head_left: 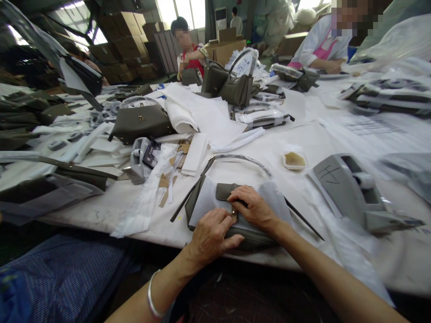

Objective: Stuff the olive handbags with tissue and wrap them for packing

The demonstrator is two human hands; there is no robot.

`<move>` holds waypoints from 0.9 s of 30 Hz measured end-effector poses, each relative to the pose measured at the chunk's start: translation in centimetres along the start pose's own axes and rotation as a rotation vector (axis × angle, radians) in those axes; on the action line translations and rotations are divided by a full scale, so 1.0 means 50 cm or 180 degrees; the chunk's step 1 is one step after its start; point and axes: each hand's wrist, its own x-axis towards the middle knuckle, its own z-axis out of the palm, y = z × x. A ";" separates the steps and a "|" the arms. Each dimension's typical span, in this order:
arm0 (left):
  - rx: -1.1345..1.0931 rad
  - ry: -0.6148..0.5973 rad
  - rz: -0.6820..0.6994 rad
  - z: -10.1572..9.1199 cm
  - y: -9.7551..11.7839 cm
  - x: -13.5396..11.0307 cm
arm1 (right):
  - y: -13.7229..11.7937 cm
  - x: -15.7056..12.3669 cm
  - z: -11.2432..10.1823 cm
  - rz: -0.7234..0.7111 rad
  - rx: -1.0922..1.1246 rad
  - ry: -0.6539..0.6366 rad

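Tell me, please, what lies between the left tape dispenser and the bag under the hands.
Brown scraps and a white strip lie there, in the head view.

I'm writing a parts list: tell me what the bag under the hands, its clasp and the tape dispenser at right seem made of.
Bag: leather or imitation leather, I can't tell which; olive-grey, smooth, with a soft sheen. Clasp: likely metal, gold-toned, judging by its glint. Tape dispenser: probably hard plastic, matte grey, with a smooth, moulded-looking body.
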 end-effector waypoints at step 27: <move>-0.0286 0.0086 -0.0420 0.001 0.001 0.016 | -0.007 0.008 -0.003 0.0309 -0.0398 -0.0130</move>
